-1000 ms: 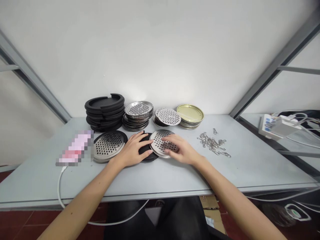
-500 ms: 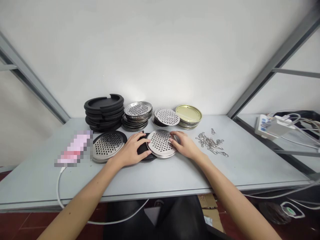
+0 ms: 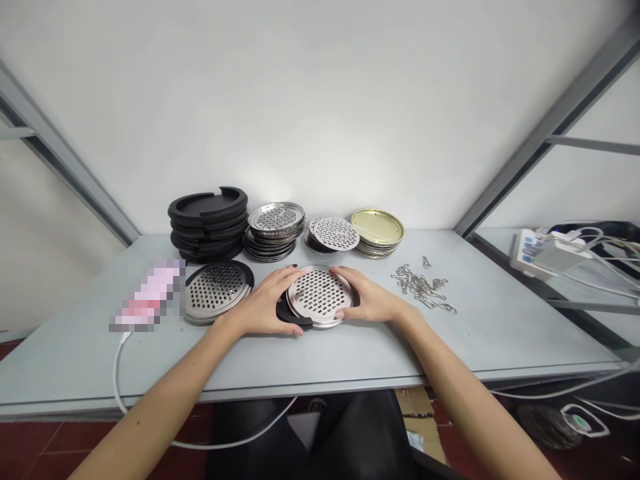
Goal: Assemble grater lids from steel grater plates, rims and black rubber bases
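Note:
In front of me lies a round perforated metal plate, its left side sitting within a black C-shaped rim. My left hand curls round the rim's left side, thumb in front and fingers behind. From the right, my right hand grips the plate's edge, with its thumb on the near side and fingertips at the far side. Left of my left hand rests another perforated plate with black rim material round its far edge. The underside of the plate I hold is hidden.
Along the wall stand stacks of black rims, metal rings with grates, loose perforated discs and gold lids. Small metal clips lie at right. A blurred phone-like object with a white cable is at left. A power strip sits beyond the frame.
The metal plate has moved left and slightly toward me, into the black rim. My right hand moved with it, and my left thumb shifted down along the rim.

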`<state>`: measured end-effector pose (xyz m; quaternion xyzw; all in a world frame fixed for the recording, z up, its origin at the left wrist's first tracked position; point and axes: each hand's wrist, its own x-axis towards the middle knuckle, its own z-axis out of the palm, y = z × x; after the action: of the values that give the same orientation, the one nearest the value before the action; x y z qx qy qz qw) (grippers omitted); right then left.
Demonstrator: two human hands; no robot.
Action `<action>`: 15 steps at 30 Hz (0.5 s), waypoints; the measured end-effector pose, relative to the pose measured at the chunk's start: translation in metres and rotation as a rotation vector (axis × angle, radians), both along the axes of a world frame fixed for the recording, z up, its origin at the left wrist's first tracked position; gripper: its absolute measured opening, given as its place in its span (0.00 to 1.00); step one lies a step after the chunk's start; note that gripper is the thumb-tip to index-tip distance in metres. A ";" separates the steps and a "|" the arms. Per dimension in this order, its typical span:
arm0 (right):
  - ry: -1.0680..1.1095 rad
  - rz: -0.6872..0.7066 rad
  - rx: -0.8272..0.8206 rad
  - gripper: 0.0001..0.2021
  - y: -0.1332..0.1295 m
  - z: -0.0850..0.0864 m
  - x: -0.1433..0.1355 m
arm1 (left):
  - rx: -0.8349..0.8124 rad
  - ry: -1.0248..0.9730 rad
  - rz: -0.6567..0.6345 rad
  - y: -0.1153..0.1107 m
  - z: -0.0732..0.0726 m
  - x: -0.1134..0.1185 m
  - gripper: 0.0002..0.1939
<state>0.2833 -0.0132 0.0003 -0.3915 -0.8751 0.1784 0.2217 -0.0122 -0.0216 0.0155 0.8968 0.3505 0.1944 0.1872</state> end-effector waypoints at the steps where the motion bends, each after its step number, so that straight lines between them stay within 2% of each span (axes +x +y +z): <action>1: -0.013 -0.001 -0.009 0.51 0.000 -0.001 0.001 | 0.000 0.000 0.017 0.000 -0.001 0.001 0.57; 8: 0.005 -0.045 0.021 0.56 0.002 -0.002 0.005 | -0.019 -0.025 0.189 0.002 -0.009 0.003 0.56; 15: -0.028 -0.090 -0.059 0.60 0.003 0.000 0.007 | -0.070 0.019 0.186 0.003 -0.008 -0.001 0.53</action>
<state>0.2903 -0.0098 0.0005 -0.4392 -0.8540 0.1886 0.2054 -0.0130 -0.0184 0.0073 0.8551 0.4406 0.1903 0.1962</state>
